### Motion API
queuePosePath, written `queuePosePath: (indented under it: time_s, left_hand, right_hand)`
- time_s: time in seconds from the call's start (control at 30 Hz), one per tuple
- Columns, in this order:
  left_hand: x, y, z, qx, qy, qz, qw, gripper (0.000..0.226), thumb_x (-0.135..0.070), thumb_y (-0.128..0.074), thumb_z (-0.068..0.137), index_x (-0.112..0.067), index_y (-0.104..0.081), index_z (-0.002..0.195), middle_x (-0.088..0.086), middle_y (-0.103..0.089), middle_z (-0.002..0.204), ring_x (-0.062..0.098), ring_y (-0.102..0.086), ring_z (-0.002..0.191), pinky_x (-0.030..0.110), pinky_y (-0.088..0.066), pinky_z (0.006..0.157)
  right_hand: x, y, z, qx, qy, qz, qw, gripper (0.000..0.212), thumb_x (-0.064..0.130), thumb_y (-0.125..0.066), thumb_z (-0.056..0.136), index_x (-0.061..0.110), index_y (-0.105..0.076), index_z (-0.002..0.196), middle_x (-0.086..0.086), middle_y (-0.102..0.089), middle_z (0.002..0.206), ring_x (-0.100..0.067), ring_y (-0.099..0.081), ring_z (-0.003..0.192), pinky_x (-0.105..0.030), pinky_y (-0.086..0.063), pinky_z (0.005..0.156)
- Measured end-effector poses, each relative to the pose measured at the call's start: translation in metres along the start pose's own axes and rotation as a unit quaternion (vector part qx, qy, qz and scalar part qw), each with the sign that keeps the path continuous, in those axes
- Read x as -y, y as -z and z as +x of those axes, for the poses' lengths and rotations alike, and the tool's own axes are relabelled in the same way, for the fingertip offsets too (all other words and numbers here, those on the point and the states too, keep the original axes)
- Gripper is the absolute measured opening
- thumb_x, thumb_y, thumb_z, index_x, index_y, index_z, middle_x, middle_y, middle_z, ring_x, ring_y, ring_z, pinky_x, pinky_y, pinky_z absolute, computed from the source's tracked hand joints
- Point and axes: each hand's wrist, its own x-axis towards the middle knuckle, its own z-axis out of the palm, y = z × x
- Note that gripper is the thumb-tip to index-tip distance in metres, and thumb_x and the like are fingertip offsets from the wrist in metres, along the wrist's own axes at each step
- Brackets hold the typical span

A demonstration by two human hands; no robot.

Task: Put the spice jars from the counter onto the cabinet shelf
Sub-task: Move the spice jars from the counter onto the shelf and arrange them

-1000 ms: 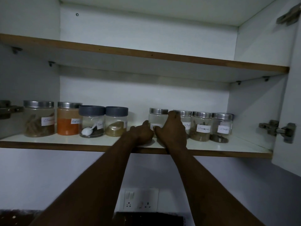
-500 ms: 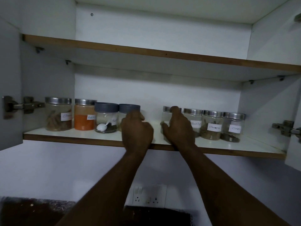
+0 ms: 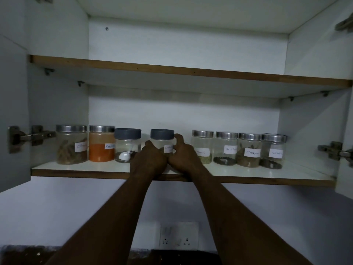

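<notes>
- Since half a second back, both hands now cup one grey-lidded jar (image 3: 162,142) on the lower shelf (image 3: 80,170).
- Left hand (image 3: 150,161) and right hand (image 3: 182,157) wrap it, knuckles touching.
- Slide it left toward its grey-lidded twin (image 3: 127,145), keeping it upright, label out.

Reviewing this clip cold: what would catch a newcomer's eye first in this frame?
Both hands, left hand and right hand, meet mid-shelf around the grey-lidded jar. Next comes the row of labelled jars along the lower shelf, where the orange-filled jar near the left stands out. The upper shelf looks bare.
</notes>
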Motion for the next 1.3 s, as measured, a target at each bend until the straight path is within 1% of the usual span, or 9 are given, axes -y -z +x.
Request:
queuePosePath:
  time_s: [0.17, 0.53, 0.6, 0.7, 0.77, 0.83, 0.93, 1.13, 1.3]
  left_hand:
    - [-0.006, -0.003, 0.032, 0.163, -0.002, 0.004, 0.987, 0.064, -0.042, -0.056, 0.094, -0.014, -0.032, 0.146, 0.017, -0.056, 0.139, 0.035, -0.052, 0.128, 0.045, -0.037, 0.111]
    - [-0.009, -0.015, 0.040, 0.191, -0.049, 0.022, 0.980, 0.056, -0.040, -0.050, 0.098, -0.014, -0.038, 0.145, 0.015, -0.055, 0.142, 0.033, -0.052, 0.128, 0.048, -0.038, 0.112]
    - [-0.008, -0.010, 0.029, 0.121, -0.062, -0.012, 0.991, 0.048, -0.037, -0.056, 0.094, -0.012, -0.051, 0.134, 0.013, -0.061, 0.134, 0.029, -0.058, 0.118, 0.041, -0.046, 0.101]
    - [0.004, 0.002, -0.001, -0.146, -0.100, -0.101, 0.979, 0.029, -0.013, -0.065, 0.084, -0.011, -0.065, 0.113, 0.009, -0.068, 0.112, 0.025, -0.064, 0.104, 0.028, -0.046, 0.083]
    - [0.017, 0.012, -0.019, -0.271, -0.100, -0.085, 0.954, 0.037, -0.005, -0.070, 0.076, -0.009, -0.061, 0.111, 0.012, -0.062, 0.112, 0.029, -0.059, 0.105, 0.028, -0.042, 0.080]
    - [0.029, 0.021, -0.026, -0.308, -0.060, -0.014, 0.949, 0.058, -0.007, -0.075, 0.074, -0.006, -0.051, 0.126, 0.021, -0.051, 0.126, 0.037, -0.049, 0.113, 0.038, -0.046, 0.084]
    - [0.040, 0.036, -0.018, -0.251, 0.001, -0.041, 0.967, 0.078, -0.013, -0.079, 0.076, -0.007, -0.037, 0.142, 0.022, -0.042, 0.137, 0.040, -0.044, 0.122, 0.045, -0.047, 0.092]
    - [0.045, 0.049, 0.009, -0.101, 0.023, -0.137, 0.985, 0.079, -0.027, -0.078, 0.084, -0.009, -0.032, 0.145, 0.016, -0.059, 0.125, 0.032, -0.059, 0.112, 0.038, -0.049, 0.085]
    - [0.050, 0.054, 0.028, -0.003, 0.060, -0.150, 0.987, 0.076, -0.025, -0.073, 0.087, -0.011, -0.027, 0.146, 0.015, -0.058, 0.126, 0.034, -0.058, 0.115, 0.045, -0.050, 0.097]
  right_hand:
    - [-0.001, -0.001, -0.005, -0.093, -0.022, -0.088, 0.992, 0.079, 0.036, -0.075, 0.079, 0.017, -0.034, 0.144, -0.010, -0.064, 0.117, -0.030, -0.065, 0.104, -0.045, -0.057, 0.086]
    - [0.000, 0.002, -0.008, -0.168, -0.038, -0.142, 0.975, 0.070, 0.042, -0.075, 0.081, 0.017, -0.038, 0.136, -0.008, -0.065, 0.117, -0.030, -0.066, 0.104, -0.040, -0.055, 0.081]
    - [-0.001, 0.002, -0.008, -0.185, -0.013, -0.148, 0.971, 0.064, 0.041, -0.073, 0.083, 0.017, -0.041, 0.133, -0.007, -0.067, 0.113, -0.030, -0.067, 0.100, -0.038, -0.055, 0.078]
    - [0.000, -0.003, -0.007, -0.160, 0.048, -0.145, 0.975, 0.051, 0.040, -0.075, 0.085, 0.021, -0.047, 0.123, -0.005, -0.071, 0.101, -0.026, -0.069, 0.090, -0.037, -0.057, 0.073]
    - [0.002, -0.009, -0.004, -0.086, 0.066, -0.140, 0.984, 0.053, 0.040, -0.080, 0.083, 0.025, -0.050, 0.125, -0.003, -0.072, 0.104, -0.023, -0.069, 0.093, -0.037, -0.058, 0.078]
    - [0.009, -0.017, 0.000, -0.009, 0.063, -0.124, 0.990, 0.065, 0.039, -0.082, 0.082, 0.025, -0.049, 0.137, -0.002, -0.071, 0.120, -0.022, -0.068, 0.106, -0.034, -0.055, 0.087]
    - [0.031, -0.038, 0.005, 0.054, 0.077, -0.115, 0.989, 0.082, 0.033, -0.081, 0.084, 0.021, -0.038, 0.153, -0.006, -0.065, 0.137, -0.027, -0.064, 0.120, -0.036, -0.052, 0.096]
    - [0.064, -0.068, 0.016, 0.133, 0.026, -0.033, 0.990, 0.096, 0.033, -0.068, 0.096, 0.023, 0.000, 0.163, -0.016, -0.054, 0.148, -0.034, -0.057, 0.129, -0.042, -0.047, 0.103]
    - [0.059, -0.058, 0.008, 0.011, 0.007, 0.039, 0.999, 0.085, 0.019, -0.076, 0.087, 0.024, -0.028, 0.158, -0.009, -0.065, 0.136, -0.028, -0.063, 0.122, -0.039, -0.052, 0.103]
